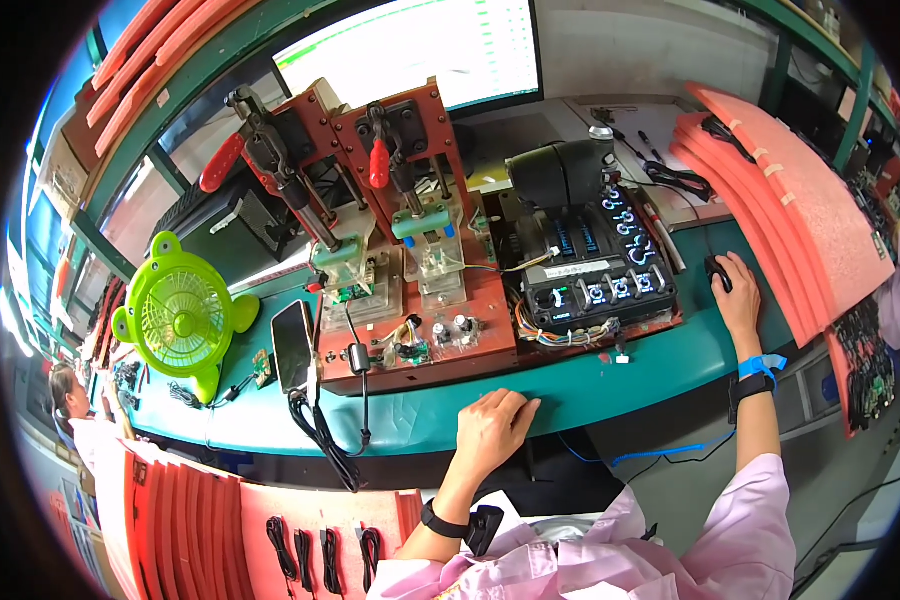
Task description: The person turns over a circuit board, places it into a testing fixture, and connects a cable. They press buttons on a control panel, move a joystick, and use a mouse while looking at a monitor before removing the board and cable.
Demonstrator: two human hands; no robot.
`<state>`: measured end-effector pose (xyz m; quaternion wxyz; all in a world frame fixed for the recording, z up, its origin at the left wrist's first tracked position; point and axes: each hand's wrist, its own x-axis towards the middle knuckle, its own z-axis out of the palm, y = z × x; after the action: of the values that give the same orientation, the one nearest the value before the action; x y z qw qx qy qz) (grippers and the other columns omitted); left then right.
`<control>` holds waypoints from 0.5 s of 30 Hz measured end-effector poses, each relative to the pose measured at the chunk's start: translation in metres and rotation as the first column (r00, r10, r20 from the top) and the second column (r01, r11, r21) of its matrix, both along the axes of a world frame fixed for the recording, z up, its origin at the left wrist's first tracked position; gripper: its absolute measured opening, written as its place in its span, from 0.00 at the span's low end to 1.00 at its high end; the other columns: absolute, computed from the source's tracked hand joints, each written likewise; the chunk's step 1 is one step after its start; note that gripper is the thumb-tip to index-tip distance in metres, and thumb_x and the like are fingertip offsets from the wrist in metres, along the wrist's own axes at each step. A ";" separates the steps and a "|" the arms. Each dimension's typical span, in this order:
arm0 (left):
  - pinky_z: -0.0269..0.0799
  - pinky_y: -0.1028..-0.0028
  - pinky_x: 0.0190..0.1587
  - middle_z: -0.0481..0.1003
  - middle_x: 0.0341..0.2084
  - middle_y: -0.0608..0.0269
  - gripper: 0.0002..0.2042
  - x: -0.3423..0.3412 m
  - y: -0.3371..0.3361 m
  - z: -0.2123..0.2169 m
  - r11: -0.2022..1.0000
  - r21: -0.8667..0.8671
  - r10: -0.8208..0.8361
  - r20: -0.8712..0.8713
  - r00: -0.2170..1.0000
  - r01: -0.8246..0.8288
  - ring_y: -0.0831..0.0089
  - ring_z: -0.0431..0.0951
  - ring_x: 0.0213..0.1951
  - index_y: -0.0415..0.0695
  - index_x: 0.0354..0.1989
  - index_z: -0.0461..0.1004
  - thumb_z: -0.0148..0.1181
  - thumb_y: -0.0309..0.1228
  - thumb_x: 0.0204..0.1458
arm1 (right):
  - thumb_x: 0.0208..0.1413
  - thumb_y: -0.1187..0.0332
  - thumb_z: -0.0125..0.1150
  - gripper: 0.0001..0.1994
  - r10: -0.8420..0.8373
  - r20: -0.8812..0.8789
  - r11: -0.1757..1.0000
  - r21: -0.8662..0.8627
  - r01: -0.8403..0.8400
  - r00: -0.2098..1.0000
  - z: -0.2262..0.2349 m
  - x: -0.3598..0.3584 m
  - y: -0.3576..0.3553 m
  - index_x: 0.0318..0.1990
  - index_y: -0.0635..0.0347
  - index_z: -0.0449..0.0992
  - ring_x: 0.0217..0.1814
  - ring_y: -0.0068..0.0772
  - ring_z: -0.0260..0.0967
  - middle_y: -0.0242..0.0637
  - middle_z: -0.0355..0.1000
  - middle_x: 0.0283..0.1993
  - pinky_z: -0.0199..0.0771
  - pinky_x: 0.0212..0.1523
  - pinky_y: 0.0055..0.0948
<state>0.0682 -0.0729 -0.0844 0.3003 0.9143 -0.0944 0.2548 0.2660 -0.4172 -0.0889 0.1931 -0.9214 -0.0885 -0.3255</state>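
Observation:
My right hand [738, 296] rests on a small black computer mouse [718, 272] on the green bench [610, 385], right of a black control unit with lit buttons [598, 270]. A blue strap and a black band circle that wrist. My left hand [492, 428] lies loosely curled, palm down, on the bench's front edge and holds nothing. Just beyond it stands a red-brown test fixture with two toggle clamps with red handles [390, 240] over clear blocks and small circuit boards.
A monitor [420, 45] stands behind the fixture. A green frog-shaped fan [182, 312] and a phone [292, 344] sit at left. Stacked orange foam trays [780, 200] lie at right, more with black cables [300, 545] below. Other people work at far left and right.

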 end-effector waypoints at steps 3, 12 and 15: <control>0.63 0.69 0.20 0.68 0.14 0.60 0.09 0.003 -0.001 0.000 1.000 0.013 0.003 0.020 1.000 -0.003 0.62 0.70 0.18 0.41 0.16 0.68 0.61 0.29 0.41 | 0.46 0.69 0.54 0.14 0.004 -0.003 1.000 -0.007 -0.004 1.000 0.000 0.000 -0.001 0.43 0.57 0.71 0.47 0.48 0.62 0.41 0.65 0.50 0.64 0.46 0.38; 0.64 0.69 0.19 0.69 0.14 0.59 0.09 -0.001 -0.004 0.000 0.999 0.018 0.050 0.006 0.999 -0.050 0.61 0.70 0.18 0.40 0.17 0.68 0.60 0.30 0.42 | 0.50 0.67 0.52 0.13 0.103 0.017 0.994 -0.050 -0.102 0.995 -0.003 -0.006 -0.001 0.44 0.57 0.70 0.48 0.49 0.61 0.42 0.63 0.52 0.64 0.45 0.39; 0.64 0.69 0.19 0.69 0.14 0.59 0.10 0.005 -0.002 0.003 0.998 0.018 0.056 -0.021 0.998 -0.056 0.60 0.70 0.18 0.40 0.17 0.68 0.60 0.30 0.42 | 0.51 0.67 0.51 0.13 0.134 0.019 0.989 -0.065 -0.133 0.991 -0.002 0.004 0.002 0.45 0.57 0.70 0.48 0.49 0.61 0.42 0.63 0.52 0.64 0.45 0.39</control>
<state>0.0731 -0.0748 -0.0818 0.2862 0.9218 -0.0678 0.2526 0.2704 -0.4154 -0.0906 0.1839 -0.9152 -0.1625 -0.3197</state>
